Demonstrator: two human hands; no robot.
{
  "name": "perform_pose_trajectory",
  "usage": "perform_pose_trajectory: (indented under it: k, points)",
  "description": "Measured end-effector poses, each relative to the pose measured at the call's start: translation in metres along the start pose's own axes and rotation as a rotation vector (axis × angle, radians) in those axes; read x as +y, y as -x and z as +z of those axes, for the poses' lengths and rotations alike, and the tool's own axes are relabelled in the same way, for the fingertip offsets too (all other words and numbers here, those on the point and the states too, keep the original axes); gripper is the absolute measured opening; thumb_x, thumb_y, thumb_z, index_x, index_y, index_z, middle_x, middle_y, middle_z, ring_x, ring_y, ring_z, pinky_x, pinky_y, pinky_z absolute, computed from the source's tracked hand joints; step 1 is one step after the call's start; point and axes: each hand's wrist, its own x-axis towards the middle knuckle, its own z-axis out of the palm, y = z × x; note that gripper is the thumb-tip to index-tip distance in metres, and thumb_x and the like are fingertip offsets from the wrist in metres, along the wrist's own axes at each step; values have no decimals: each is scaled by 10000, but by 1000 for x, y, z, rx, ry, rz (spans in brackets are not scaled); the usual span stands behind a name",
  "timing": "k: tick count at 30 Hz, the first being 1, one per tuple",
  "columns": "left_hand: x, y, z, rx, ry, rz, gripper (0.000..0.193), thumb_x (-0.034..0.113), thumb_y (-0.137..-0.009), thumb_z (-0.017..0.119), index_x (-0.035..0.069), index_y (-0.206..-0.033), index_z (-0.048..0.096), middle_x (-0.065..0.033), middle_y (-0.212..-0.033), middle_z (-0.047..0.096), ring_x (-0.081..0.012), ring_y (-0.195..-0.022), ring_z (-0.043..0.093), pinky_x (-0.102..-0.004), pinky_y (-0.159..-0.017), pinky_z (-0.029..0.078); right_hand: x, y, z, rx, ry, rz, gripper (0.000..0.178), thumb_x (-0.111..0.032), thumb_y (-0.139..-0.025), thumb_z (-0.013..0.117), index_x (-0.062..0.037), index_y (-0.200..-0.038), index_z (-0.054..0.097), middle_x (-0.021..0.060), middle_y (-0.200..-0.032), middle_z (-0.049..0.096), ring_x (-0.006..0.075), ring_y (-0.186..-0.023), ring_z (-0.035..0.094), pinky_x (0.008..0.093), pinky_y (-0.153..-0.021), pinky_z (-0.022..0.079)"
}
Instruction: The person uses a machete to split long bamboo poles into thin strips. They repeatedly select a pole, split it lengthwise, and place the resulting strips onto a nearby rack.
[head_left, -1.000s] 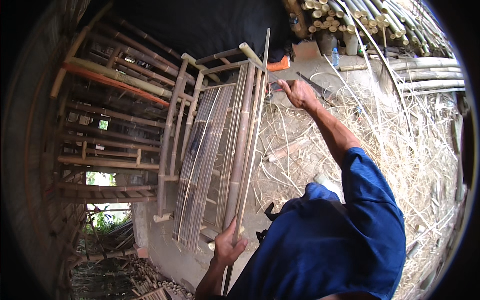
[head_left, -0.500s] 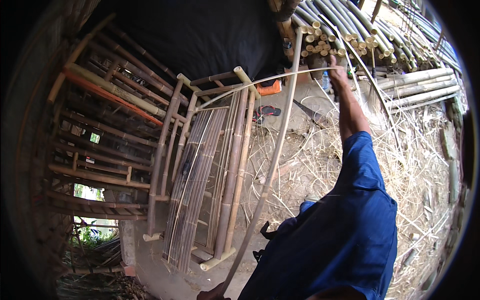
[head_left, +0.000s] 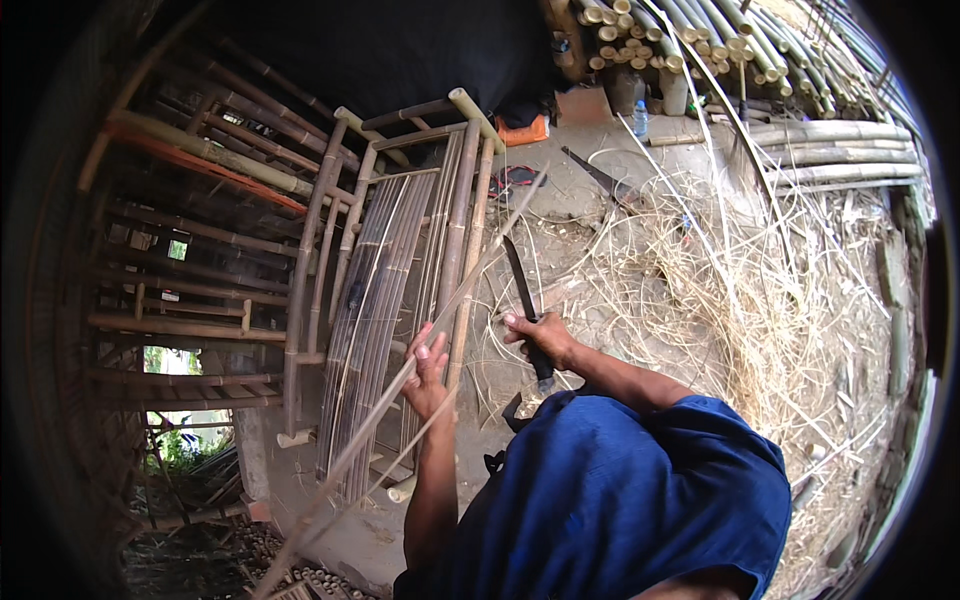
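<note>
A long, thin bamboo strip (head_left: 352, 447) slants from the lower left up past the bench. My left hand (head_left: 428, 378) holds it with raised fingers, right of the bench slats. A second narrow strip (head_left: 425, 432) crosses by my left wrist. In front of my body, my right hand (head_left: 542, 341) is closed around a long knife, its dark blade (head_left: 521, 280) pointing up and away. The knife's handle end sticks out below the fist. Beside my left hand stands a bamboo bench (head_left: 466, 235) with a slatted surface.
Pale shavings (head_left: 735, 330) cover the ground at the right. Stacked bamboo poles (head_left: 700, 40) lie at the far right, near a plastic bottle (head_left: 640, 118). A handsaw (head_left: 600, 178) and sandals (head_left: 518, 178) rest on the ground ahead. Bamboo frames (head_left: 200, 330) stand at the left.
My right hand has come back from its far reach and now grips the knife. My left hand has risen from the lower edge; the bamboo strip has swung to a lower slant.
</note>
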Motion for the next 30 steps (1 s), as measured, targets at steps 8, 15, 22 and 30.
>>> perform_pose_trajectory:
  k: [8, 15, 22, 30]
  points:
    - [16, 39, 35, -434, -71, -262, 673, 449, -1002, 552, 31, -1499, 374, -180, -1395, 568, -264, -1187, 611, -377, -970, 473, -70, -29, 20, 10, -203, -257, 239, -216, -897, 725, -21, -786, 644, 60, -671, 621, 143, -535, 561, 299, -486, 461]
    - [-1, -14, 5, -770, -363, -302, 444, 236, -1009, 575, -41, -1354, 532, -93, -797, 641, -196, -716, 679, -336, -720, 567, -101, -40, 1, 14, 205, -345, 341, -303, -927, 685, 10, -794, 654, 98, -691, 647, 150, -541, 579, 326, -495, 471]
    - [9, -9, 20, -517, -119, -177, 510, 283, -996, 630, -31, -1383, 523, 34, -635, 506, -14, -388, 388, -219, -378, 372, -92, 4, 4, 7, 1347, -576, 733, -677, -970, 376, 12, -964, 627, 267, -823, 677, 441, -808, 689, 507, -708, 554]
    - [28, 20, 18, -458, -214, -167, 599, 314, -937, 721, -47, -1376, 530, 50, -656, 522, -10, -450, 409, -213, -386, 321, -81, -2, 6, 19, 1310, -456, 717, -655, -986, 362, -1, -939, 652, 243, -749, 677, 404, -739, 698, 505, -640, 549]
